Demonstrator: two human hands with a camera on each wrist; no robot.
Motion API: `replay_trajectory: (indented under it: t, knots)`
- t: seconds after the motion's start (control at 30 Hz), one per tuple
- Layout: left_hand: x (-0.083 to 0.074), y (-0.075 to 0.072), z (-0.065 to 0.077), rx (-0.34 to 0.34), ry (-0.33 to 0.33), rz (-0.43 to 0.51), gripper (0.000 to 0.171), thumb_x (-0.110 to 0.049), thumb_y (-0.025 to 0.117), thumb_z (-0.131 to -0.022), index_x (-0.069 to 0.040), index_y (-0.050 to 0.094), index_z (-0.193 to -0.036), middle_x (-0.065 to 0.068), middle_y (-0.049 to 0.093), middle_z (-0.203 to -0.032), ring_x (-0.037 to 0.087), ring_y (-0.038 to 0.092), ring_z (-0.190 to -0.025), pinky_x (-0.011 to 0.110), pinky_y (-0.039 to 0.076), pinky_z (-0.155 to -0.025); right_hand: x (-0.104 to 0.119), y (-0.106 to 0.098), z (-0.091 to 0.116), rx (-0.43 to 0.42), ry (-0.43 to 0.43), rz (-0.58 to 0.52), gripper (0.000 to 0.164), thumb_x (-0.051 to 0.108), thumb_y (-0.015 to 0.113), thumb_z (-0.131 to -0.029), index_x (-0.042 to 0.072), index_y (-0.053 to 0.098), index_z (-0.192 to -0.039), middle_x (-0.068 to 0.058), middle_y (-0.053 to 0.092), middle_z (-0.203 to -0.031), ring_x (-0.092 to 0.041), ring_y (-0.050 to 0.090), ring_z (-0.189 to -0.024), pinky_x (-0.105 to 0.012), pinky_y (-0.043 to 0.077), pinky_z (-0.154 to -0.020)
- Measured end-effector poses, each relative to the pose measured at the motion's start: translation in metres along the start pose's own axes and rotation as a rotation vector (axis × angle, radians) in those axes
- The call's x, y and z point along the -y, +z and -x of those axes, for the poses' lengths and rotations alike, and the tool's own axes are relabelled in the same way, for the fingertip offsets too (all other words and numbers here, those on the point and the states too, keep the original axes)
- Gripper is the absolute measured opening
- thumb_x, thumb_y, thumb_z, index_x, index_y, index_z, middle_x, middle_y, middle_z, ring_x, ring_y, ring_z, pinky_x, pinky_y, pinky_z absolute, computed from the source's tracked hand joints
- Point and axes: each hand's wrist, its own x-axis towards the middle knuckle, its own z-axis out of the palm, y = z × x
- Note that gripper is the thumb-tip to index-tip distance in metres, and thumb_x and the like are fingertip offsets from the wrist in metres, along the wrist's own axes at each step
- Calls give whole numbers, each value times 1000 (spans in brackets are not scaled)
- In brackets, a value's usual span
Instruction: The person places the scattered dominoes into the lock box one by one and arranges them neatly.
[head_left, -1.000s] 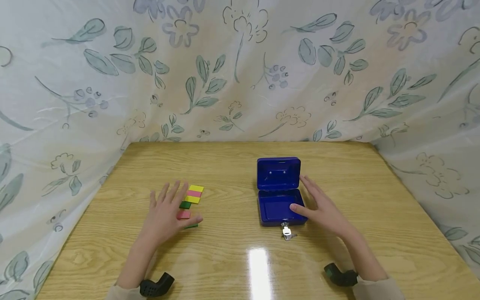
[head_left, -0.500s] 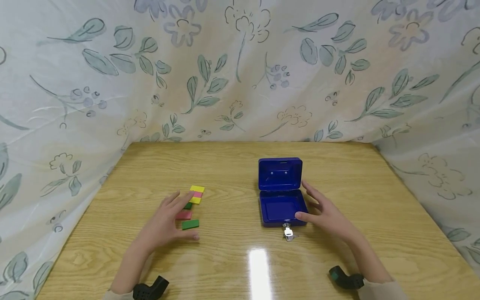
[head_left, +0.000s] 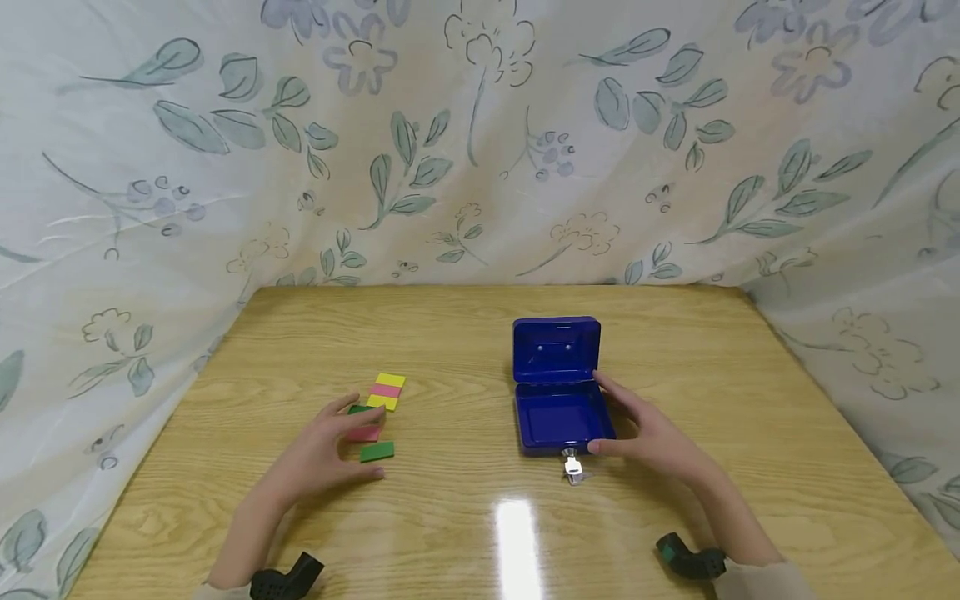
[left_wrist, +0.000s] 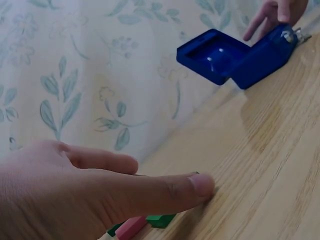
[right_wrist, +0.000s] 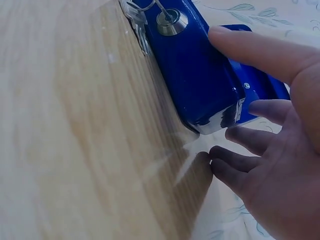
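A small blue metal cash box (head_left: pixel 564 419) stands with its lid (head_left: pixel 557 350) raised, and keys (head_left: pixel 573 468) hang from the lock (right_wrist: pixel 171 22) on its front. My right hand (head_left: pixel 660 437) is spread along the box's right side, thumb at the front corner and index finger near the hinge. At the left, my left hand (head_left: pixel 311 457) arches loosely over a group of small flat blocks. A green block (head_left: pixel 377 452) lies between its thumb and fingers. A pink block (head_left: pixel 365 434) and a dark green block (head_left: pixel 360 409) are partly covered by the fingers.
Beyond the left fingertips lie two yellow blocks with a pink block (head_left: pixel 386 391) between them. A floral curtain (head_left: pixel 420 167) hangs behind the wooden table (head_left: pixel 465 350) and at its sides. Black devices (head_left: pixel 690 560) sit at both wrists.
My left hand has drawn back and lowered, its fingers bending more over the blocks and uncovering the yellow and green ones. My right thumb has moved from over the box's interior to its front corner.
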Motion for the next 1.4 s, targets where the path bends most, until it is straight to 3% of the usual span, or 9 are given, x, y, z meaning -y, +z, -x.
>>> replay_trajectory:
  t: [0.13, 0.33, 0.67, 0.83, 1.07, 1.17, 1.27, 1.4]
  knots:
    - [1, 3, -2, -7, 31, -12, 65, -42, 88, -71, -20, 68, -129, 18, 45, -145, 39, 38, -133, 63, 39, -97, -3, -1, 1, -9, -4, 7, 99, 33, 84, -79, 23, 25, -157, -14, 28, -157, -40, 28, -140, -60, 24, -110]
    - [1, 5, -2, -11, 28, 12, 58, -36, 88, -74, -20, 69, -126, 15, 48, -143, 38, 38, -133, 62, 39, -97, -7, -1, -1, -6, 3, 9, 97, 35, 84, -79, 25, 27, -157, -12, 30, -156, -39, 28, -140, -61, 22, -110]
    - [2, 6, -2, -22, 54, -5, 52, -30, 87, -76, -16, 71, -123, 10, 56, -134, 35, 41, -131, 62, 39, -98, -5, -1, -1, 14, -12, 25, 89, 35, 83, -79, 14, 37, -153, -10, 27, -158, -37, 18, -144, -62, 17, -111]
    - [1, 5, -3, -17, 55, 2, 49, -27, 87, -76, -15, 72, -122, 7, 58, -132, 34, 41, -131, 61, 40, -97, -7, -1, 0, 9, 0, 30, 90, 37, 83, -79, 17, 36, -153, -11, 28, -158, -38, 19, -144, -63, 17, -110]
    - [0, 7, -4, -39, 80, 20, 46, -23, 86, -77, -13, 72, -119, -15, 71, -106, 33, 45, -129, 60, 36, -101, -6, 1, 0, -1, 35, 21, 91, 38, 83, -80, 22, 33, -154, -12, 28, -157, -39, 21, -143, -62, 18, -110]
    - [0, 8, -5, -61, 93, 7, 42, -22, 86, -76, -13, 74, -116, -16, 71, -103, 32, 48, -126, 60, 37, -100, -6, 1, -1, -8, 42, 25, 91, 38, 83, -80, 22, 33, -154, -13, 28, -157, -39, 21, -143, -62, 18, -110]
    - [-1, 10, -5, -76, 84, 13, 39, -21, 86, -77, -13, 75, -113, -14, 70, -103, 27, 53, -120, 56, 42, -97, -6, 1, -1, -12, 49, 38, 92, 38, 83, -80, 22, 32, -155, -13, 28, -157, -39, 21, -143, -62, 18, -110]
    - [-3, 11, -4, -71, 75, 56, 38, -18, 85, -77, -10, 74, -113, -10, 66, -105, 15, 60, -106, 39, 52, -86, -6, 2, 0, -14, 55, 37, 93, 37, 83, -79, 21, 32, -155, -14, 28, -157, -39, 21, -143, -62, 18, -110]
